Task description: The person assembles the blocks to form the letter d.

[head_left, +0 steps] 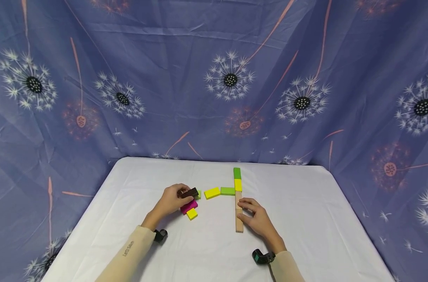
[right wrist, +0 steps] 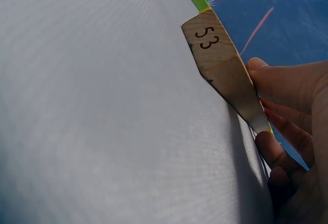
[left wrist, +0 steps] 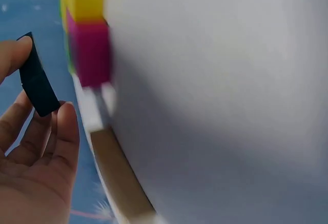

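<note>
My left hand (head_left: 173, 200) pinches a black block (left wrist: 38, 78) between thumb and fingertips, raised off the table in the left wrist view. Under and around that hand lie a magenta block (head_left: 189, 206), a small yellow block (head_left: 192, 214) and a partly hidden green block (head_left: 199, 194). On the right, my right hand (head_left: 258, 219) rests its thumb and fingertips on a row of blocks. Two plain wooden blocks form the near part of this row; the number 53 shows on the wooden block (right wrist: 207, 39) nearest the right wrist camera.
Farther up the row come a yellow block (head_left: 238, 185) and a green block (head_left: 237, 173). Leftward from it extend another green block (head_left: 227, 191) and a slanted yellow block (head_left: 212, 193). A white cloth covers the table (head_left: 305, 203); a blue dandelion-print curtain (head_left: 185, 78) hangs behind.
</note>
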A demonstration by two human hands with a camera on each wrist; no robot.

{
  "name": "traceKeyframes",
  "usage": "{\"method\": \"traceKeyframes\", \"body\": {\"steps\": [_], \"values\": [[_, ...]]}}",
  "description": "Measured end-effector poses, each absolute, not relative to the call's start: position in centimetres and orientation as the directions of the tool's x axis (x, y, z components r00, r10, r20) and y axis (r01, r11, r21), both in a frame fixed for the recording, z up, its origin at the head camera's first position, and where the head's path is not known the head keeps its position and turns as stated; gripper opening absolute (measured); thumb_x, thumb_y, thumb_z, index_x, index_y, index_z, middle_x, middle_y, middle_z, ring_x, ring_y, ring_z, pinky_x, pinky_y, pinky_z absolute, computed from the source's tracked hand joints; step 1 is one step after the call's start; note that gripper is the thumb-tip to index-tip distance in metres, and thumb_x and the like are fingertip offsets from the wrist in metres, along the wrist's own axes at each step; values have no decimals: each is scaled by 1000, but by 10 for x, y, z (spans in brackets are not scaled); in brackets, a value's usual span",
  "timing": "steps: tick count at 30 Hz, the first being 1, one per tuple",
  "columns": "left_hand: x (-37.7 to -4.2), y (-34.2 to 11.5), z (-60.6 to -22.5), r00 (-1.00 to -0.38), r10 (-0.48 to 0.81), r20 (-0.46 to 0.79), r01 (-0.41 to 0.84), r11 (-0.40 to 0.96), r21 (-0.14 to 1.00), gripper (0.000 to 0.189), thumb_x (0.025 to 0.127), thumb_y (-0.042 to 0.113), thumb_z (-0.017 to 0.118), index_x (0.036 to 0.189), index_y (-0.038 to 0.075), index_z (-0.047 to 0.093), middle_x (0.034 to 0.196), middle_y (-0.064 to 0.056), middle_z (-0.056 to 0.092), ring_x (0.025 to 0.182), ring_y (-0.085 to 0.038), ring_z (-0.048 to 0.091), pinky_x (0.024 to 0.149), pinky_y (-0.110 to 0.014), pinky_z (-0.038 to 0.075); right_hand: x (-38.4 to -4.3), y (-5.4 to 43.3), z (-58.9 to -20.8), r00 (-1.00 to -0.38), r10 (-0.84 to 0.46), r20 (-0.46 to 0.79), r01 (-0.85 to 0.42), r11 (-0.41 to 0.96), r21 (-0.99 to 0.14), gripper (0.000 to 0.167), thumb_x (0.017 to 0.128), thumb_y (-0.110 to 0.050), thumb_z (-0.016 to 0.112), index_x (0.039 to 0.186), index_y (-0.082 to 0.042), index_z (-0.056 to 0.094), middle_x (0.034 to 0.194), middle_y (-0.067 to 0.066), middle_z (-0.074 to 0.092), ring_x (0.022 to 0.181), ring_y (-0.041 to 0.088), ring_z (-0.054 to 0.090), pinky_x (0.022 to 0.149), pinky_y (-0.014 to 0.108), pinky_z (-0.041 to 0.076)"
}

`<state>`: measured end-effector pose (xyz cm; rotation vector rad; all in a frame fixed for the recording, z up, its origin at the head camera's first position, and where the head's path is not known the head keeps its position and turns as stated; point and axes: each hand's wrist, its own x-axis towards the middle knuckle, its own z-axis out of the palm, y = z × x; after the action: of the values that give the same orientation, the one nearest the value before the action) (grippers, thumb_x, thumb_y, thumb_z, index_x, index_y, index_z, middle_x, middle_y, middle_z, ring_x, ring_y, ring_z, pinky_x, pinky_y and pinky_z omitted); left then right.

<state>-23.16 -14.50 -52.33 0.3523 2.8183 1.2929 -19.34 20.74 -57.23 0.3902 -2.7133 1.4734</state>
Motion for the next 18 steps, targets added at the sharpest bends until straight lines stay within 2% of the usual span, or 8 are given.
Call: {"method": "traceKeyframes", "body": {"steps": [7,14,18], "values": [[-212,-109,-528,-957,257,130,253,534,807,34,89,26,81,118,10,71,100,-1,69,81,-12,60,71,-26,51,-193,207,-572,-967,-207,148,-236,509,-828,39,88,-20,83,125,-13,75,137,-2,64,134,26,56,109,55,46],[-205,-87,-543,-962,251,102,206,429,879,31,90,31,80,114,13,72,95,2,67,80,-11,57,72,-23,47,-194,206,-573,-968,-202,147,-233,521,-821,38,88,-21,83,125,-14,75,136,-3,64,134,26,56,109,55,46],[-205,-88,-545,-967,231,108,207,465,861,30,89,28,82,112,13,72,92,3,67,77,-11,56,69,-23,47,-194,207,-574,-969,-197,149,-233,523,-820,39,88,-21,82,126,-14,75,137,-3,64,134,26,56,108,55,46]]}}
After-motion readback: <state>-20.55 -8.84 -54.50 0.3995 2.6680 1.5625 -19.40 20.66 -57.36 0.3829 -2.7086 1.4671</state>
